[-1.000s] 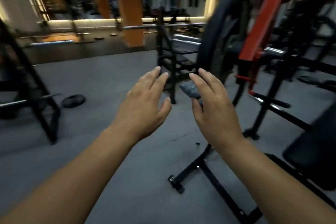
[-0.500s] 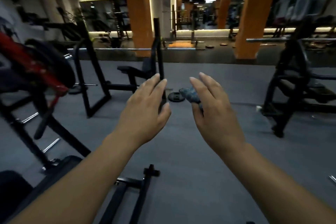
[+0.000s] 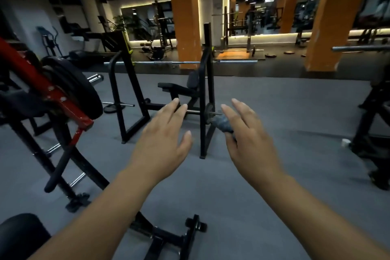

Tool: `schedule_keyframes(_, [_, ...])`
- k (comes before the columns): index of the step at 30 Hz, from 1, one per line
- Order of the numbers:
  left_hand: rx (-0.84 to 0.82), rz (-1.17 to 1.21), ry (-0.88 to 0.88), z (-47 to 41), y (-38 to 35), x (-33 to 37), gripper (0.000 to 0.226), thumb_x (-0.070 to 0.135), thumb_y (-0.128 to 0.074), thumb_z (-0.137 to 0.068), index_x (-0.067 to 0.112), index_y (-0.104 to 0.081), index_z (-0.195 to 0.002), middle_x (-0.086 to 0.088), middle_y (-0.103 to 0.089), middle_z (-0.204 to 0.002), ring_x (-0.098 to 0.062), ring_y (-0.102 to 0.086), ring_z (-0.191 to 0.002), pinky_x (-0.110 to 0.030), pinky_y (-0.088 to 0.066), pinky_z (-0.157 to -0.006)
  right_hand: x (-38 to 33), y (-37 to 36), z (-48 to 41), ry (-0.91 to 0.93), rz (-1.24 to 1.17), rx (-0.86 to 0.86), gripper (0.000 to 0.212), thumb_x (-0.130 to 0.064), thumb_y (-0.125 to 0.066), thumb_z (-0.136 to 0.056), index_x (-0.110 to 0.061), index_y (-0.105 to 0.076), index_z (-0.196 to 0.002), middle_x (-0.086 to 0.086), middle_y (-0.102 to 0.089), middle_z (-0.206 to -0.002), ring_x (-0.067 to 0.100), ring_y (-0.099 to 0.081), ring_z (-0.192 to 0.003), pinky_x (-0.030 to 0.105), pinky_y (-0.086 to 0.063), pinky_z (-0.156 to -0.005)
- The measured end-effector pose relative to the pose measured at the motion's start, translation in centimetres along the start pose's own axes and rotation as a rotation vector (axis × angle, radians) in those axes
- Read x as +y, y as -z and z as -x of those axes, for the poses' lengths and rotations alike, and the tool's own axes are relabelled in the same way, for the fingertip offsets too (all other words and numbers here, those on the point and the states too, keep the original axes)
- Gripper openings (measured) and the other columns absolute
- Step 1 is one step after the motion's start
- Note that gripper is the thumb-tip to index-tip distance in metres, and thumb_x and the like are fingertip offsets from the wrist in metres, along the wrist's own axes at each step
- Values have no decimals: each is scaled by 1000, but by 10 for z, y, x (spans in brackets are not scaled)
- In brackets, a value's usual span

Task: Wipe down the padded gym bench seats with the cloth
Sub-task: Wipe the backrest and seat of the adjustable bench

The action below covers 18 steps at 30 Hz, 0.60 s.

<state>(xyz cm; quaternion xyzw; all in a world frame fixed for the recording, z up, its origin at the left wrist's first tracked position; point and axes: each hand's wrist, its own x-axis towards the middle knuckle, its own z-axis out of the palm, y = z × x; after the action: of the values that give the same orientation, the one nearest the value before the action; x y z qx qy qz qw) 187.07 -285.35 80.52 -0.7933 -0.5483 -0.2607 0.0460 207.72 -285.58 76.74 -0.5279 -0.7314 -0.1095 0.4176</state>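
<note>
Turning left since half a second ago, the view shows more of the red machine [image 3: 52, 95], which stands above a black padded seat [image 3: 19, 236] in the lower corner. Behind it, a black rack [image 3: 207, 82] holds a bench [image 3: 179, 88] on the grey floor [image 3: 285, 112]. The left hand [image 3: 162, 143] hovers with fingers straight and spread, holding nothing. Just beside it, the crumpled dark cloth [image 3: 222, 125] is pinched under the thumb of the right hand [image 3: 251, 143], well apart from either seat.

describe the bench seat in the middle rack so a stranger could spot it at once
Find the nearer orange pillar; in front of it stands a black rack holding a barbell. The padded bench seat juts left inside that rack, below the bar, unlike the other black pad, which lies at the picture's bottom-left corner.
</note>
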Motion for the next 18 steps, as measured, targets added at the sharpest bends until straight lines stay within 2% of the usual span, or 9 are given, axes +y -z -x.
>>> schedule_keyframes(8, [58, -56, 94, -136, -82, -40, 63, 42, -43, -100, 30, -20, -157, 13, -8, -165, -7, -10, -150, -33, -24, -121, 99, -113, -114, 65, -108, -32, 66, 1, -70, -85, -12, -47, -145, 11, -42, -152, 30, -39, -142, 45, -45, -109])
schedule_keyframes(14, [115, -104, 236, -254, -133, -78, 63, 39, -46, -100, 26, -23, -157, 8, -12, -165, -11, -17, -149, -34, -29, -115, 178, -190, -228, 212, -148, -124, 66, 1, -69, -87, -12, -45, -147, 11, -41, -153, 29, -39, -142, 42, -39, -113])
schedule_keyframes(18, [127, -172, 320, -295, -150, -120, 61, 40, -44, -100, 23, -25, -156, 5, -15, -165, -14, -18, -149, -31, -26, -116, 195, -251, -286, 278, -221, -190, 65, -3, -68, -90, -14, -43, -149, 9, -37, -156, 27, -33, -145, 40, -33, -116])
